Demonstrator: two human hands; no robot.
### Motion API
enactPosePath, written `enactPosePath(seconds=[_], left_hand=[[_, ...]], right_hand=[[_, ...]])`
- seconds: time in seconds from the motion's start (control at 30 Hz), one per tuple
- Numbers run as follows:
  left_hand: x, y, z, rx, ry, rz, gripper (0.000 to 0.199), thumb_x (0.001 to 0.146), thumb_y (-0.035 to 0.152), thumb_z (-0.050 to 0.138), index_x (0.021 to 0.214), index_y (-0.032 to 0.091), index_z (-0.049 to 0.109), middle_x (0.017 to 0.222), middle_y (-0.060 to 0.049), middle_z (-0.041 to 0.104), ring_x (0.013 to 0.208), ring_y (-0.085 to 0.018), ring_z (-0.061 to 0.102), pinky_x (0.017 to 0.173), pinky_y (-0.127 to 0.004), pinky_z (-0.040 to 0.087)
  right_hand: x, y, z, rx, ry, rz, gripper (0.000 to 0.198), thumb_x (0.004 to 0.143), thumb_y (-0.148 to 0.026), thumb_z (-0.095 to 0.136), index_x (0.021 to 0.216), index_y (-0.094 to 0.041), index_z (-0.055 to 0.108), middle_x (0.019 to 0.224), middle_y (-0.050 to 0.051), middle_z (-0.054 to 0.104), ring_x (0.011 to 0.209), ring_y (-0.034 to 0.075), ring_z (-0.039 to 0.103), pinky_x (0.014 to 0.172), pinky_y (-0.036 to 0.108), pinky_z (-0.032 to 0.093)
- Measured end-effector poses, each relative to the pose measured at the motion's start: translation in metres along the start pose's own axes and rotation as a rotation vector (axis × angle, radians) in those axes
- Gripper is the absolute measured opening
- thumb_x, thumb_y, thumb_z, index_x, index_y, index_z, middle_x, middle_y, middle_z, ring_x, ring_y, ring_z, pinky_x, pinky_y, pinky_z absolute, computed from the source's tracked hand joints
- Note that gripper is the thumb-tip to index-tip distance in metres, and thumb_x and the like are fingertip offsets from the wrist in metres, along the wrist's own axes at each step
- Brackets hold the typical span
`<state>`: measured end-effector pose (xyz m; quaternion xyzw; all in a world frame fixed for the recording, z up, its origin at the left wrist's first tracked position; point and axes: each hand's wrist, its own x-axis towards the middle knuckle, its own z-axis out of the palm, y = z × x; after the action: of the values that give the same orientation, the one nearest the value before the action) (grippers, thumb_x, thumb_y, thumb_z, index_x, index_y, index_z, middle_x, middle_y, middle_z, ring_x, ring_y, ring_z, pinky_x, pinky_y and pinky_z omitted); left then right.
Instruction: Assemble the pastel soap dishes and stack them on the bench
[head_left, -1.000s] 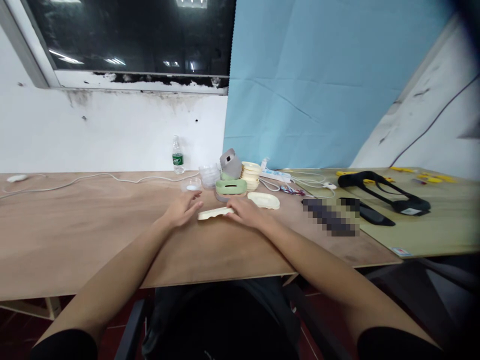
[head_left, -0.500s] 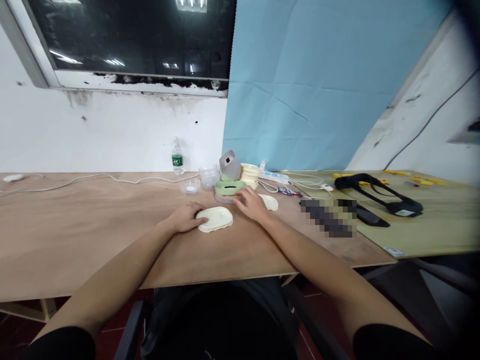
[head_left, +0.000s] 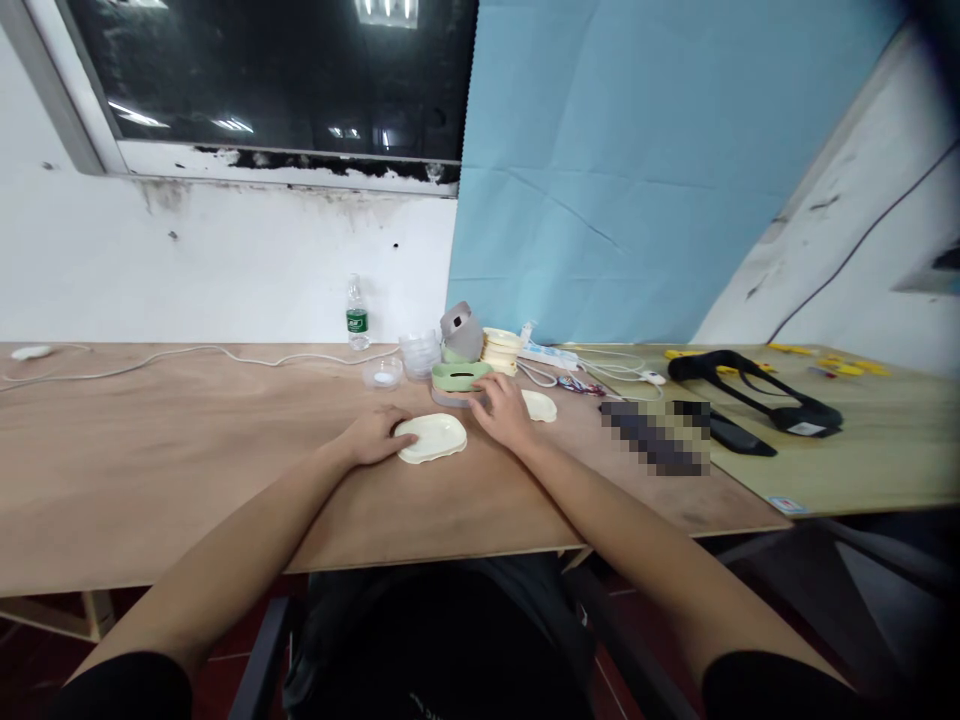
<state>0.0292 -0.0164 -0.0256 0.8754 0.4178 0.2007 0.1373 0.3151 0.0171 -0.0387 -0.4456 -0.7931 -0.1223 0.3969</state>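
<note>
A shallow cream oval tray (head_left: 435, 438) with a wavy edge lies on the table before me. My left hand (head_left: 377, 437) grips its left end, thumb over the rim; some of the fingers are hidden. Behind the tray, a green oval container (head_left: 454, 377) with a dark slot rests on a grey oval piece (head_left: 448, 398). At the right end of this pair is my right hand (head_left: 504, 410), with its fingers bent around the rim. A second cream tray (head_left: 541, 406) lies just right of that hand.
Behind stand clear plastic cups (head_left: 420, 352), a grey container (head_left: 462, 332), stacked cream containers (head_left: 500, 348) and a water bottle (head_left: 357, 318). A power strip (head_left: 551, 355) with white cables lies at the back. Rightward are a black strapped object (head_left: 757, 390) and yellow pieces (head_left: 844, 366).
The view has shifted very slightly. Both hands stay at the same things, and the right fingers have barely moved at the green container's rim.
</note>
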Motion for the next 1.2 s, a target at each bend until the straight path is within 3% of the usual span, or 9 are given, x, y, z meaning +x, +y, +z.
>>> enactPosePath(seconds=[0.23,0.53,1.07,1.2], left_hand=[[0.0,-0.005,0.006,-0.009,0.003,0.017,0.057,0.087,0.061,0.043,0.125,0.021,0.058,0.122,-0.008,0.064,0.109,-0.026,0.059,0.093,-0.037,0.045],[-0.002,-0.01,0.003,-0.009,-0.076,-0.054,0.07,0.086,0.068,0.037,0.135,0.02,0.049,0.137,-0.011,0.053,0.123,-0.029,0.051,0.104,-0.04,0.037],[-0.003,-0.01,0.001,-0.048,-0.108,0.03,0.063,0.087,0.064,0.042,0.132,0.021,0.052,0.13,-0.009,0.058,0.115,-0.027,0.055,0.098,-0.037,0.041],[-0.002,-0.016,0.004,-0.009,-0.105,0.066,0.054,0.091,0.053,0.041,0.132,0.021,0.051,0.132,-0.008,0.057,0.117,-0.027,0.054,0.1,-0.038,0.041]], right_hand=[[0.004,0.014,0.004,-0.115,0.073,0.103,0.039,0.084,-0.033,0.053,0.12,-0.019,0.057,0.127,0.014,0.051,0.121,0.034,0.04,0.102,0.052,0.033],[-0.002,0.018,0.01,-0.162,0.022,0.136,0.049,0.085,-0.035,0.051,0.131,-0.017,0.048,0.141,0.015,0.042,0.131,0.036,0.031,0.105,0.055,0.029],[0.001,0.022,0.009,-0.181,-0.063,0.19,0.05,0.088,-0.036,0.05,0.133,-0.015,0.047,0.142,0.018,0.04,0.126,0.034,0.042,0.101,0.05,0.038],[0.001,0.024,0.009,-0.131,-0.043,0.155,0.045,0.088,-0.031,0.049,0.13,-0.013,0.049,0.138,0.018,0.043,0.124,0.032,0.045,0.103,0.046,0.039]])
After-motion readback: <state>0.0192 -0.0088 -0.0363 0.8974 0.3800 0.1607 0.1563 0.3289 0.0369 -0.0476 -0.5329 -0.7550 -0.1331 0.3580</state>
